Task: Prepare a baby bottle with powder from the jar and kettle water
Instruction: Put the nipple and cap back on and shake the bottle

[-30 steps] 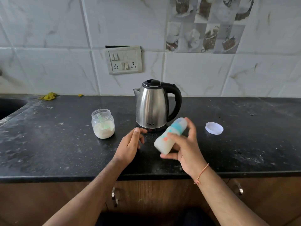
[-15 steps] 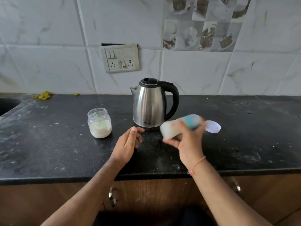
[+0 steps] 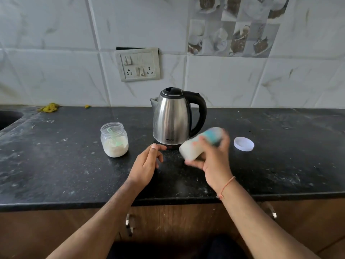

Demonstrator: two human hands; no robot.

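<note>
My right hand (image 3: 214, 161) grips the baby bottle (image 3: 196, 147), which lies tilted, milky white inside, with a teal top pointing up and right; both are motion-blurred. The bottle hovers above the counter just in front of the steel kettle (image 3: 172, 118). My left hand (image 3: 147, 162) rests on the black counter (image 3: 56, 165) with relaxed fingers and holds nothing. The open glass jar (image 3: 114, 140) of white powder, a green scoop inside it, stands left of the kettle. The jar's white lid (image 3: 243, 144) lies flat on the right.
A sink edge (image 3: 9, 118) shows at far left. Yellow scraps (image 3: 49, 107) lie by the wall. A switch and socket panel (image 3: 139, 64) sits on the tiles above the kettle. Cabinet handles (image 3: 129, 224) hang below the counter front.
The bottle in my right hand has swung from steeply tilted to nearly flat and stays blurred with motion. My left hand has stayed where it was.
</note>
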